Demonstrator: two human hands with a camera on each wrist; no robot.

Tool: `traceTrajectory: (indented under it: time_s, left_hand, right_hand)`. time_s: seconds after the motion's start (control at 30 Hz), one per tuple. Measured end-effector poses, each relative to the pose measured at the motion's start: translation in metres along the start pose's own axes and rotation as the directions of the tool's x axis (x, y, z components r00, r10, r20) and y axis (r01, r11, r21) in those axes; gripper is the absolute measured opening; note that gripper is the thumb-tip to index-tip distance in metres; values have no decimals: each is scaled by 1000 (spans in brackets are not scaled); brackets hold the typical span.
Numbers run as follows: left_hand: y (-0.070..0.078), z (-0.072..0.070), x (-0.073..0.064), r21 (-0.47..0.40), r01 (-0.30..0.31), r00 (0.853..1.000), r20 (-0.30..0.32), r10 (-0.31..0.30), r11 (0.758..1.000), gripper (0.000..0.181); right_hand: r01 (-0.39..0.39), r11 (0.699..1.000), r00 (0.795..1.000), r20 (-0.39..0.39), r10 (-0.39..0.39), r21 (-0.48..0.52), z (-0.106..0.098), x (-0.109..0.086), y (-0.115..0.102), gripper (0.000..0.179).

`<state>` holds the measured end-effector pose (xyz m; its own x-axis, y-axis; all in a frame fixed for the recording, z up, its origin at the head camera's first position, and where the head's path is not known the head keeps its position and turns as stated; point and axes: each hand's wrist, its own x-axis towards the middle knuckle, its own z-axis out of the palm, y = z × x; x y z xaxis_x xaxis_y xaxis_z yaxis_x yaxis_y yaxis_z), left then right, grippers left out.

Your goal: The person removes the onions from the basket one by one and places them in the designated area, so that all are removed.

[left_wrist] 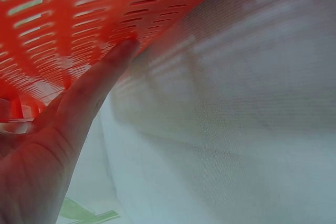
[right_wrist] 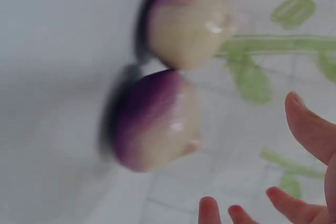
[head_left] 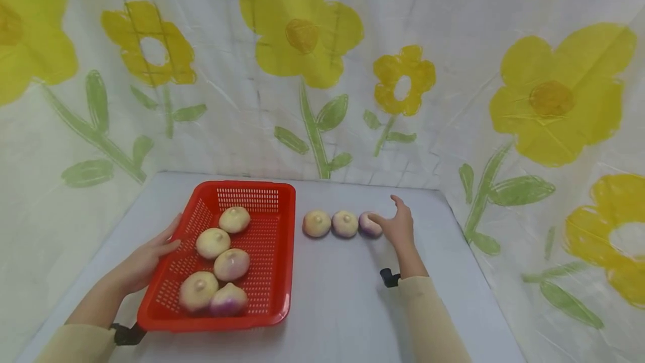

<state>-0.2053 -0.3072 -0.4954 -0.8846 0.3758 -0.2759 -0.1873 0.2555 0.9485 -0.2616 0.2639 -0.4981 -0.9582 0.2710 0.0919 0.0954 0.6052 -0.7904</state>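
My left hand (head_left: 143, 262) is at the left side of a red plastic basket (head_left: 289, 251), with its thumb at the rim. In the left wrist view, a straight finger (left_wrist: 100, 80) lies along the slotted outer wall. Several cream and purple turnips (head_left: 199, 291) lie inside the basket. To its right, 3 more turnips stand in a row on the table. My right hand (head_left: 400, 228) hovers by the rightmost turnip (head_left: 367, 225), thumb and fingers spread apart. The right wrist view shows a gap between the fingers and that turnip (right_wrist: 152, 124); the hand holds nothing.
The white table (head_left: 337, 296) runs back to a hanging curtain (head_left: 221, 122) printed with yellow flowers. Dark wrist-camera mounts (head_left: 389, 278) stick out at both wrists. The basket takes up the left half of the table.
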Motion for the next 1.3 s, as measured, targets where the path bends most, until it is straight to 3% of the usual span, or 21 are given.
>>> traceTrajectory:
  time_s: [0.23,0.6,1.07,1.3]
  left_hand:
    - [-2,-1,0,-10,-11,1000,6,11,1000,67]
    - [-6,-1,-2,-21,3,1000,6,-3,1000,66]
    - [-4,-4,-2,0,-1,1000,-4,1,1000,67]
    - [-6,-3,0,-34,-5,1000,18,6,999,68]
  right_hand:
    - [51,989,996,67,-60,137,1,-11,-50,84]
    - [137,949,963,189,-195,284,31,-34,-129,71]
    - [213,938,907,302,-294,274,67,-50,-175,68]
    - [180,938,872,393,-291,297,77,-62,-193,70]
